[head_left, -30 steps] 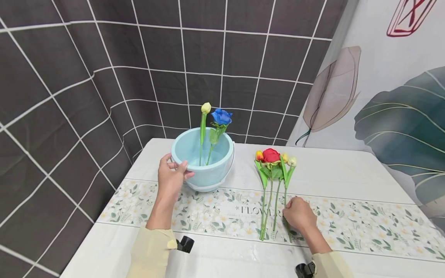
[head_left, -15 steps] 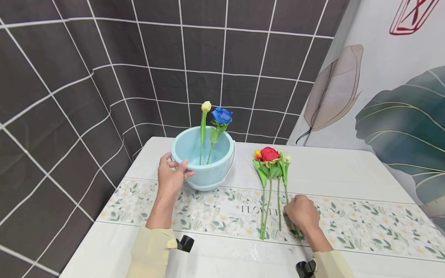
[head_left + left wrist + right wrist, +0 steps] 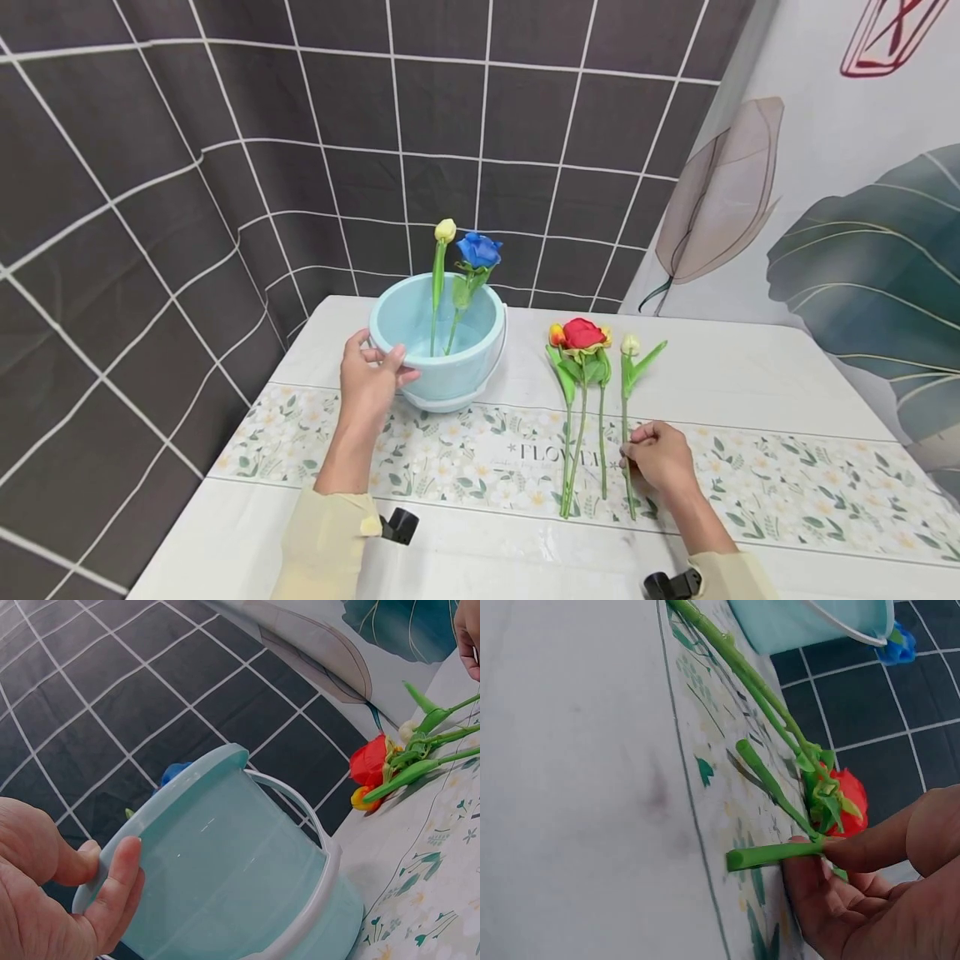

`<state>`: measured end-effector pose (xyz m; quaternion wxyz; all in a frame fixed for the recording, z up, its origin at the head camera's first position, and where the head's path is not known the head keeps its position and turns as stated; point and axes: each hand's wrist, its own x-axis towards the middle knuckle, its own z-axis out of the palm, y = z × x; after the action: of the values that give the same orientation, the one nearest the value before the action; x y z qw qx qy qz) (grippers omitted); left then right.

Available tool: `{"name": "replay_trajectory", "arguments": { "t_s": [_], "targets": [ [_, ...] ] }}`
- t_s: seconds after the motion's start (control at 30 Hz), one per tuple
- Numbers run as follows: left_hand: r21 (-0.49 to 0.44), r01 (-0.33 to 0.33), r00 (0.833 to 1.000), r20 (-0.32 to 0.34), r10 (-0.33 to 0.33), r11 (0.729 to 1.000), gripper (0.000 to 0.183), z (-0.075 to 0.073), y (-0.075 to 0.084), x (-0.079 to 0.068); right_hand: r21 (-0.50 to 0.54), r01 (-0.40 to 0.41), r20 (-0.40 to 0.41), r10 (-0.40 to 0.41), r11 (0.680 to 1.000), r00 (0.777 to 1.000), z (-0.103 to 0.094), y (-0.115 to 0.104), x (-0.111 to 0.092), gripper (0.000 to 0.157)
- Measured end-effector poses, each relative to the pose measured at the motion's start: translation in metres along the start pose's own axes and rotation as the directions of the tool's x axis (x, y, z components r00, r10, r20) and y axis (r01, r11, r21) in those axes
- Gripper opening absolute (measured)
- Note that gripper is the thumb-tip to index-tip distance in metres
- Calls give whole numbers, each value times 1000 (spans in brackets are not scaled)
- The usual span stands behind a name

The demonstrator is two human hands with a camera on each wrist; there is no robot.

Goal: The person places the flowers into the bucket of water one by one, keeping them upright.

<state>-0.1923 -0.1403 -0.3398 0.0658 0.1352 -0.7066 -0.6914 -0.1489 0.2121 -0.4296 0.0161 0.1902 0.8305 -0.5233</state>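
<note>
A light blue bucket (image 3: 450, 379) stands at the table's back left, and my left hand (image 3: 369, 379) grips its rim between thumb and fingers. Inside it a pale yellow tulip (image 3: 445, 232) and a blue rose (image 3: 478, 250) stand upright. My right hand (image 3: 660, 457) pinches the stem of a white tulip (image 3: 630, 345) between thumb and fingertips; its stem end (image 3: 765, 856) shows in the right wrist view. Left of it lie a red rose (image 3: 583, 333), an orange-yellow tulip (image 3: 557, 335) and another stem (image 3: 602, 442) whose bloom is mostly hidden by the rose.
The white table (image 3: 480, 550) carries a printed flower band (image 3: 465, 467) with lettering. A dark gridded curtain (image 3: 435, 108) hangs behind and to the left; a white cloth with leaf prints (image 3: 862, 275) hangs at the right. White bucket handle (image 3: 307, 900) hangs down the bucket's side.
The white tulip has moved right, apart from the other flowers, and turned so its leaf points right. My right hand shifted slightly right with it. My left hand stayed on the bucket.
</note>
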Motion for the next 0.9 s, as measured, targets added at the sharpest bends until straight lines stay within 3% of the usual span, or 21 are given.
{"name": "replay_trajectory", "arguments": {
  "t_s": [0.5, 0.9],
  "targets": [
    [-2, -19, 1000, 8, 19, 1000, 65, 0, -1, -1, 251, -42, 39, 34, 967, 999, 0, 4, 3, 26],
    [12, -16, 1000, 5, 16, 1000, 66, -1, -2, -1, 379, -98, 165, 36, 920, 986, -4, 6, 3, 36]
  ]
}}
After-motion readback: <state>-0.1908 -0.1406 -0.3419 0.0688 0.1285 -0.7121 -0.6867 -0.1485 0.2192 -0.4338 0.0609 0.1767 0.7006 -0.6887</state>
